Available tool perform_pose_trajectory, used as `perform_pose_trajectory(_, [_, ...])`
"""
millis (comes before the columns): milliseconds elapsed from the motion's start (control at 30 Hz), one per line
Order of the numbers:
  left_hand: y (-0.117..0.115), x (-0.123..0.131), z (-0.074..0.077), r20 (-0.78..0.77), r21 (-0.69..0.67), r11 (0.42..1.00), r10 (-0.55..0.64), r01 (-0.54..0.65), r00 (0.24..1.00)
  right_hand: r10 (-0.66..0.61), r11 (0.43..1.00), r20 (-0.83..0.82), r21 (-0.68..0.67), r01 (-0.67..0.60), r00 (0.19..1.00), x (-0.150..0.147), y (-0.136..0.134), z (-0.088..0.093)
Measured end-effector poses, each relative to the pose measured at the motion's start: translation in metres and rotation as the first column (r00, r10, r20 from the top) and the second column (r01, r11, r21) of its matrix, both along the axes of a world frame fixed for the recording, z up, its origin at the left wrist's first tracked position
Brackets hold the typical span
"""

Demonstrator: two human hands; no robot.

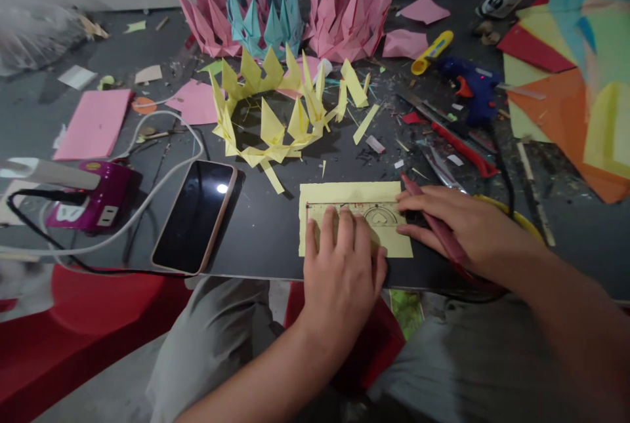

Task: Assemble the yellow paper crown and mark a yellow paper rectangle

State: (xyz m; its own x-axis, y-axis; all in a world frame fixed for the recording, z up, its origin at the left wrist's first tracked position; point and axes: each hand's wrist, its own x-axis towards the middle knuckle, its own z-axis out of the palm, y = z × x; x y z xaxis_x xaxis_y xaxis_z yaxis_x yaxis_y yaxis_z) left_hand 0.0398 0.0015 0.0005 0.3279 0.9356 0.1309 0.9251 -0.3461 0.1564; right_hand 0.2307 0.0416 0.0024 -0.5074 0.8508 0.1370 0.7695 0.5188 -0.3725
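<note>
A sheet of yellow paper [349, 191] lies near the table's front edge with a clear ruler [381, 216] across it; the ruler has a heart in a circle. My left hand [339, 265] presses down on ruler and paper, fingers stretched out. In my right hand [457, 223] is a slim, dark red pen-like tool [436, 226], slanting with its narrow end up and left beside the paper's right edge. The right thumb and forefinger reach the ruler's right end. Whether the tool is a pen or a cutter I cannot make out.
Beyond the paper stands a yellow folded-paper crown [273, 128], with pink [352, 16] and blue [266, 16] ones behind. A phone [194, 216] and purple power adapter [91, 203] lie left. Right are red-handled scissors [462, 147], a blue glue gun [475, 88] and coloured sheets [556, 108].
</note>
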Motion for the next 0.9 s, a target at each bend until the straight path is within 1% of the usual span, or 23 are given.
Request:
perform_pose_trajectory(167, [-0.001, 0.001, 0.000, -0.033, 0.002, 1.000, -0.002, 0.002, 0.999, 0.011, 1.000, -0.005, 0.011, -0.011, 1.000, 0.002, 0.001, 0.003])
perform_pose_trajectory(200, [-0.002, 0.001, 0.000, -0.040, 0.001, 1.000, -0.003, 0.003, 0.999, 0.010, 1.000, -0.022, 0.008, -0.010, 1.000, 0.001, 0.002, 0.005])
perform_pose_trajectory(267, [-0.003, 0.002, 0.000, -0.053, -0.003, 1.000, -0.010, 0.010, 0.999, -0.032, 0.999, -0.099, -0.021, 0.030, 0.995, -0.005, 0.006, 0.012])
perform_pose_trajectory(333, [-0.003, 0.003, 0.001, -0.064, -0.003, 1.000, -0.016, 0.016, 0.998, -0.099, 0.993, -0.222, -0.087, 0.082, 0.970, -0.018, 0.013, 0.020])
perform_pose_trajectory(367, [-0.004, 0.003, 0.001, -0.068, -0.002, 1.000, -0.018, 0.018, 0.997, -0.118, 0.988, -0.289, -0.131, 0.082, 0.950, -0.028, 0.018, 0.023])
perform_pose_trajectory(400, [-0.004, 0.003, 0.002, -0.071, -0.001, 1.000, -0.021, 0.021, 0.997, -0.122, 0.982, -0.353, -0.176, 0.062, 0.928, -0.038, 0.023, 0.026])
perform_pose_trajectory(467, [-0.004, 0.002, 0.002, -0.070, -0.001, 1.000, -0.024, 0.024, 0.997, -0.095, 0.970, -0.444, -0.242, -0.017, 0.891, -0.062, 0.034, 0.027])
perform_pose_trajectory(567, [-0.004, 0.001, 0.002, -0.059, -0.025, 0.999, -0.031, 0.029, 0.998, -0.115, 0.962, -0.528, -0.270, -0.038, 0.841, -0.090, 0.047, 0.020])
perform_pose_trajectory(633, [-0.004, 0.001, 0.002, -0.051, -0.050, 0.998, -0.037, 0.035, 0.998, -0.103, 0.959, -0.554, -0.275, -0.065, 0.826, -0.098, 0.050, 0.012])
perform_pose_trajectory(733, [-0.005, 0.001, 0.002, -0.045, -0.082, 0.996, -0.041, 0.037, 0.998, -0.030, 0.962, -0.528, -0.245, -0.119, 0.848, -0.099, 0.049, 0.003])
perform_pose_trajectory(900, [-0.005, 0.003, 0.006, -0.046, -0.126, 0.992, -0.034, 0.028, 0.998, -0.009, 0.977, -0.483, -0.192, -0.096, 0.876, -0.097, 0.046, 0.000])
